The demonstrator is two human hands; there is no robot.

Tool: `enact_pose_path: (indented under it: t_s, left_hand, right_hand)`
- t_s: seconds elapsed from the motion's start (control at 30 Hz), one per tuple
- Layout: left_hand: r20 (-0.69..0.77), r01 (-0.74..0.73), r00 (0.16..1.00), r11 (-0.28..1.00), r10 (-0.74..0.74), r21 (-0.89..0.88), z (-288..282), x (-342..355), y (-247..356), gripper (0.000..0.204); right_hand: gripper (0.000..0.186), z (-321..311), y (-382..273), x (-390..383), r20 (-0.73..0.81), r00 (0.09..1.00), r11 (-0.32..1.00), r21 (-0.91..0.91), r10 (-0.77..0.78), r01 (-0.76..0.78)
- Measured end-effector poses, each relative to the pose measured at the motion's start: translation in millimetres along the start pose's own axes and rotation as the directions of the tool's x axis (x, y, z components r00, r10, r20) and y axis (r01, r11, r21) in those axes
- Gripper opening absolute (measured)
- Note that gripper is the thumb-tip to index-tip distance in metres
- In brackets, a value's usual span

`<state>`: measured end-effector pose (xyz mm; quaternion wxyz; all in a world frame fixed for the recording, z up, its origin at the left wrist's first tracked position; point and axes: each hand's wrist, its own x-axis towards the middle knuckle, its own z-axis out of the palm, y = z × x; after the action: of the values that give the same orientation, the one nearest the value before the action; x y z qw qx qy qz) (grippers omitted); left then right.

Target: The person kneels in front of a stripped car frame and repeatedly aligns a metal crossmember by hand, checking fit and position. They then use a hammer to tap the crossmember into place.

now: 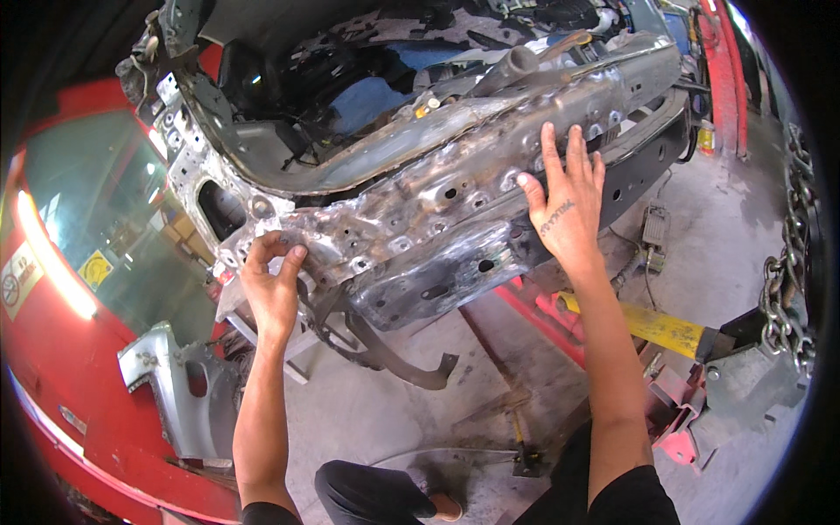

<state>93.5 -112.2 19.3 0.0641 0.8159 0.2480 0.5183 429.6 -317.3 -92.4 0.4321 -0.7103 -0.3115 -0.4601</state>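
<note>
A bare, scuffed metal rear body panel (411, 206) of a stripped car stretches across the upper middle, with holes and rough weld marks along it. My right hand (569, 210) lies on its right part, fingers spread and palm down. At the panel's lower left corner is my left hand (273, 289), its fingers curled and the thumb apart, fingertips touching the metal. Nothing shows between them. Beneath the panel runs a dark bumper beam (486, 262), partly behind my right wrist. A curved dark metal strip (394, 359) hangs below its left end.
A silver body part (185, 389) leans by a red cabinet or door (96, 420) at left. At right are a yellow ram (652, 328), a hanging chain (792, 280) and red frame pieces (678, 429). A grey pedal unit (654, 229) lies on the concrete floor (350, 416).
</note>
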Motion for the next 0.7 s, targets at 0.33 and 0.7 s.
enact_pose_path:
  t_s: [0.33,0.7]
  left_hand:
    - [0.001,-0.052,0.999,0.999,0.052,0.013,2.0,-0.3,-9.4,0.041]
    - [0.044,-0.057,0.997,0.998,0.057,0.013,-2.5,-2.3,-2.8,0.044]
  right_hand:
    - [0.076,-0.9,0.1,-0.5,0.019,1.000,1.000,0.013,0.012,-0.012]
    - [0.075,-1.7,-1.8,1.5,0.015,1.000,1.000,0.009,0.007,-0.007]
